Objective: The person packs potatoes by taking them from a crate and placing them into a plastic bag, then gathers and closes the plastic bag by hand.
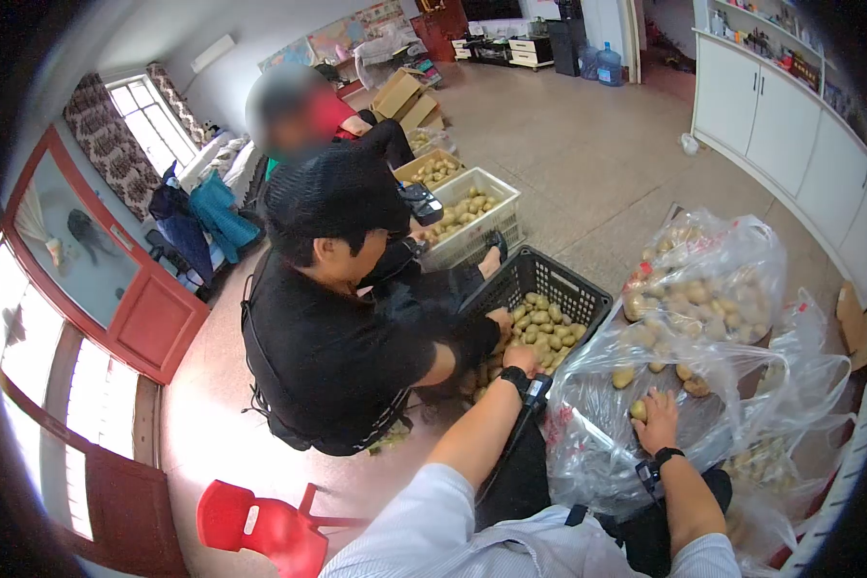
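Observation:
My right hand point(658, 421) is closed around a small, oval, yellowish potato point(638, 410), just above an opened clear plastic bag point(588, 438). A few loose potatoes point(623, 376) lie in that bag near the fingers. Over to the left, my left hand point(521, 360) reaches into a black plastic crate point(588, 289) and rests at the heap of potatoes point(547, 323). Its fingers point down and are mostly hidden, so their grip cannot be made out. A co-worker's hand point(499, 323) is in the same crate, close to mine.
A co-worker in black point(337, 337) sits close on the left; another person sits behind. A white crate point(506, 197) and a cardboard box point(409, 171) hold more potatoes. Full clear bags point(742, 260) stand on the right. A red plastic chair point(270, 530) is at lower left.

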Demonstrator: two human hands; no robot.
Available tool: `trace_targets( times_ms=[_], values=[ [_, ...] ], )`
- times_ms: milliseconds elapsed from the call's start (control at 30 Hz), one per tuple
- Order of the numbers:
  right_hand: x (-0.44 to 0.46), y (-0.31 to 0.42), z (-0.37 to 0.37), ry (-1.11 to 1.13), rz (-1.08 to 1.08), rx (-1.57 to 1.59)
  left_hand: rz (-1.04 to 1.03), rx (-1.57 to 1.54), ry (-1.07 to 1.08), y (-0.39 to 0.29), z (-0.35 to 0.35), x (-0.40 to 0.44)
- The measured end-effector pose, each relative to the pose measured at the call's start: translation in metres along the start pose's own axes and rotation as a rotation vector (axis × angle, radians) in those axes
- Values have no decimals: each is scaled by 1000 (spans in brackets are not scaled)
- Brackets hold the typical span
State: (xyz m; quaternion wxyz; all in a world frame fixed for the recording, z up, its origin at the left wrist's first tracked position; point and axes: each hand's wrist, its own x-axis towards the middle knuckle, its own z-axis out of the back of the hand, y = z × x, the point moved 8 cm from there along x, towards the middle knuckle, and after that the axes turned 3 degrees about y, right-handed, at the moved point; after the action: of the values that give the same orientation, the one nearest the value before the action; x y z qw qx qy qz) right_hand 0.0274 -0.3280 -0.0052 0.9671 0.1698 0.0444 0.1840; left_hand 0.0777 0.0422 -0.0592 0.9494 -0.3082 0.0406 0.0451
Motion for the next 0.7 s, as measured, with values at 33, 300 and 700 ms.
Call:
trace_targets(
  times_ms=[33,300,700],
  values=[
    [-1,-1,-1,2,11,25,63,173,41,-3,1,-2],
    [-12,8,20,-107,-20,185,390,-530,-277,7,-5,-10],
    [4,69,16,-30,-44,649,350,-1231,84,-87,-3,-40]
  ],
)
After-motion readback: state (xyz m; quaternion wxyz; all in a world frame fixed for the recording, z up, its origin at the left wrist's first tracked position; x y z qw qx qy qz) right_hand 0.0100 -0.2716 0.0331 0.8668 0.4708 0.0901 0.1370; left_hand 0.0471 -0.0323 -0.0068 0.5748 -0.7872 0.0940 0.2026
